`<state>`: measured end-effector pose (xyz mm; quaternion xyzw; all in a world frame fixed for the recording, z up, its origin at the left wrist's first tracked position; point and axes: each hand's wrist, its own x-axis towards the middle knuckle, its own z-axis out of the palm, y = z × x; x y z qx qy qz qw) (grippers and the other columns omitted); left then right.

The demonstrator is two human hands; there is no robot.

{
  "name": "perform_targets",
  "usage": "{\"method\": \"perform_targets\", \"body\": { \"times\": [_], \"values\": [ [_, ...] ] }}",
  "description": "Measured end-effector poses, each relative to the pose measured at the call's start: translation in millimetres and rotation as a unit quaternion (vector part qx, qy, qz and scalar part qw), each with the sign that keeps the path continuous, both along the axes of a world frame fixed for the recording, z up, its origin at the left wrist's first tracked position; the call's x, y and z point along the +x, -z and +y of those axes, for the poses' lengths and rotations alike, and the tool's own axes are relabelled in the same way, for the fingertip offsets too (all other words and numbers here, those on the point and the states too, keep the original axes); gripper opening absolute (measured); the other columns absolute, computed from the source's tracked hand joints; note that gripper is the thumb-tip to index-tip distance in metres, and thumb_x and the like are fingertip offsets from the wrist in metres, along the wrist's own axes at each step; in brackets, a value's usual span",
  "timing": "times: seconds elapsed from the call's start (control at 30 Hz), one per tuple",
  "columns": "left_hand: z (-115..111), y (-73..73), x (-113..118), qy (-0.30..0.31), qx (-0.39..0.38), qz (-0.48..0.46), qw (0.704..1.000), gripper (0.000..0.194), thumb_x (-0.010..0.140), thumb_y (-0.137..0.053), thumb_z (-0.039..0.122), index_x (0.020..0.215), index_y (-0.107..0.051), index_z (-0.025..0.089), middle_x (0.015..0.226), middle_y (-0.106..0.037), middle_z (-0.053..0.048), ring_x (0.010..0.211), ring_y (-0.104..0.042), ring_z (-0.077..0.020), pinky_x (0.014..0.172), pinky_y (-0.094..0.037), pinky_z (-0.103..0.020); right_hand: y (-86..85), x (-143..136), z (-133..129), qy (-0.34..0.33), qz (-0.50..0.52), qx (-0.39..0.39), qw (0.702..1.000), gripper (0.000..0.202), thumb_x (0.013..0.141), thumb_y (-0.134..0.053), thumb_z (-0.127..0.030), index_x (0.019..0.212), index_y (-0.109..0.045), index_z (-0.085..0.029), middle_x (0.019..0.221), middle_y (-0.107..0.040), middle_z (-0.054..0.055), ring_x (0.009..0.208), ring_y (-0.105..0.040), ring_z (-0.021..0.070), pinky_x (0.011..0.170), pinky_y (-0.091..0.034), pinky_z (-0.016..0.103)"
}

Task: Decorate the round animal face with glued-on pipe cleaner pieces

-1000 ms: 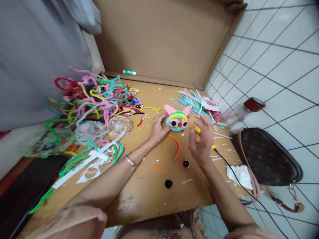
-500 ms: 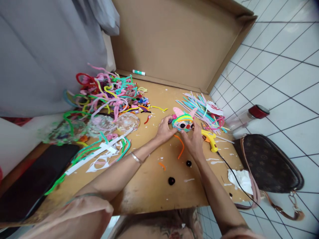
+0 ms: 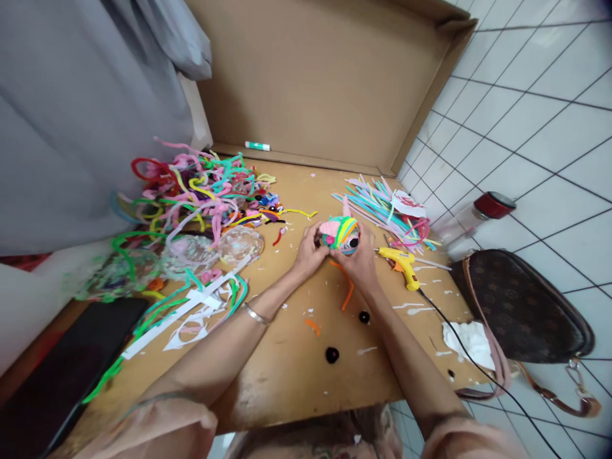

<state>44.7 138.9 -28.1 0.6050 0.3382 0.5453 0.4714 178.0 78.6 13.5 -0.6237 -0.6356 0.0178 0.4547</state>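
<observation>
Between my two hands is a small animal figure (image 3: 343, 231) made of coloured pipe cleaners, with pink ears, yellow, orange and green stripes and a dark round eye. My left hand (image 3: 310, 250) is closed on its left side, and my right hand (image 3: 362, 256) grips the other side. The figure is turned, so most of its face is hidden by my right fingers. Under the hands an orange pipe cleaner (image 3: 349, 294) lies on the table. Close to my right hand rests a yellow hot glue gun (image 3: 401, 264).
A tangled heap of pipe cleaners (image 3: 191, 185) covers the back left, with a black phone-like slab (image 3: 71, 357) nearer. Straight pipe cleaners (image 3: 373, 201) lie at the back right. Two black pompoms, one here (image 3: 331, 355), lie in front. A brown bag (image 3: 526, 306) and a bottle (image 3: 473, 220) stand right.
The figure has been turned between my hands: its face, earlier toward me, now points to the right and its side shows. Both hands still hold it. The view has shifted slightly.
</observation>
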Motion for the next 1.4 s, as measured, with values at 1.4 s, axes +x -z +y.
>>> {"method": "perform_targets", "body": {
  "times": [1.4],
  "values": [
    [-4,-51.2,-28,0.065,0.235,0.311,0.919,0.095,0.065,-0.081,0.04,0.149,-0.042,0.024,0.138,-0.053,-0.013,0.131,-0.04,-0.0365,0.114,-0.03,-0.051,-12.0,31,4,-0.176,0.01,-0.05,0.983,0.059,0.072,-0.07,-0.028,0.129,-0.055,-0.023,0.139,-0.055,0.014,0.139,-0.045,0.0312,0.115,-0.038,0.055]
  ]
}}
